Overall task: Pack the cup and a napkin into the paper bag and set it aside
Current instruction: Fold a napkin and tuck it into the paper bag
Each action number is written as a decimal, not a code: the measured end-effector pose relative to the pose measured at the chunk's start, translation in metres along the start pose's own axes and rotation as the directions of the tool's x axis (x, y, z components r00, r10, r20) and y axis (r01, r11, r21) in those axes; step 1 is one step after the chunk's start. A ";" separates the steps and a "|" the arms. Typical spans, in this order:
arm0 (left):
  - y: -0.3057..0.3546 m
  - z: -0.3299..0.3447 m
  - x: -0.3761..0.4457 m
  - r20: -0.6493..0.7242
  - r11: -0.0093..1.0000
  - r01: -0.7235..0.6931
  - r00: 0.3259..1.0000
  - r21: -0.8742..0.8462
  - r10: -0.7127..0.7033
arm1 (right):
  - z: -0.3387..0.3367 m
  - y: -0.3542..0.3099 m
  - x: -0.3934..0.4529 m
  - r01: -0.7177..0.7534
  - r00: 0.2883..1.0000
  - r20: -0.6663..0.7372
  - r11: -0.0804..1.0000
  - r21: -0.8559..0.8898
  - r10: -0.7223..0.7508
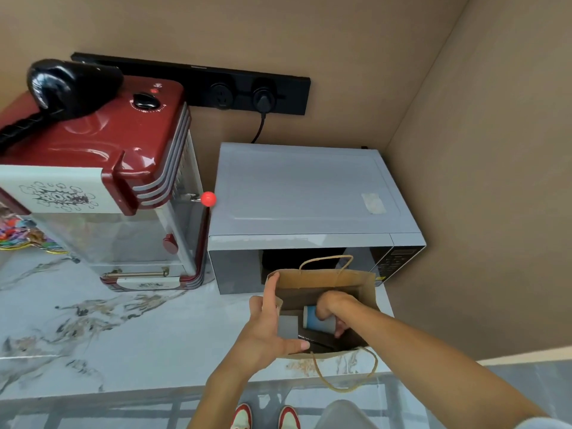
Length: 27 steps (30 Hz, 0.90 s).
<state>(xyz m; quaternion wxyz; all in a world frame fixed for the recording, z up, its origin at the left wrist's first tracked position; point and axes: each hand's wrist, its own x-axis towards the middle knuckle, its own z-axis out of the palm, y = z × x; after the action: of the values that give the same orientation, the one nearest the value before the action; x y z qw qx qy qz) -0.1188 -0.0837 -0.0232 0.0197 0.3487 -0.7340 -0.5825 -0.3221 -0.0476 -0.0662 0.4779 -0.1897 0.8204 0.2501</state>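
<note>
The marbled surface (130,329) carries, from big to small, a red popcorn machine (102,168) at the left, a grey microwave (303,193) against the wall, and in front of the microwave the brown paper bag (322,278), standing upright with its mouth open toward the camera. The right hand (332,308) reaches down into that mouth from the near right and is wrapped around the cup (312,318), blue-banded with a white rim, which is inside the bag and tilted so that its long axis runs roughly left to right, the rim toward the left. The left hand (272,329) is at the bag's left wall, fingers spread and not gripping tightly, forefinger up along the left edge and thumb across the near lip, apparently holding the mouth wide. A pale flat patch shows low in the bag just left of the cup; whether it is the napkin or the bag's floor I cannot tell. Judging from this, the cup needs to be turned upright and set down on the bag's bottom, a job for the right hand, which already has it, while the left steadies the wall.
</note>
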 end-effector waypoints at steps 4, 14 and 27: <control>0.002 0.001 0.000 0.017 1.000 0.001 1.000 -0.009 -0.001 | -0.001 0.002 0.009 0.015 1.000 -0.015 0.990 0.137 -0.013; -0.003 0.003 -0.001 -0.004 0.999 0.016 1.000 -0.040 -0.016 | 0.014 0.004 0.031 0.092 0.992 -0.112 0.951 0.296 -0.061; 0.012 0.004 -0.004 -0.011 0.999 0.024 1.000 -0.033 -0.025 | 0.022 0.008 0.017 0.344 0.893 -0.282 0.936 -0.078 -0.352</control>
<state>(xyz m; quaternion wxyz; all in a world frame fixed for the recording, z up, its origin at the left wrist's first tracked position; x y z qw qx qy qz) -0.1230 -0.0775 -0.0124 0.0224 0.3606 -0.7197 -0.5929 -0.3196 -0.0299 -0.0888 0.3862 -0.3743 0.8312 0.1407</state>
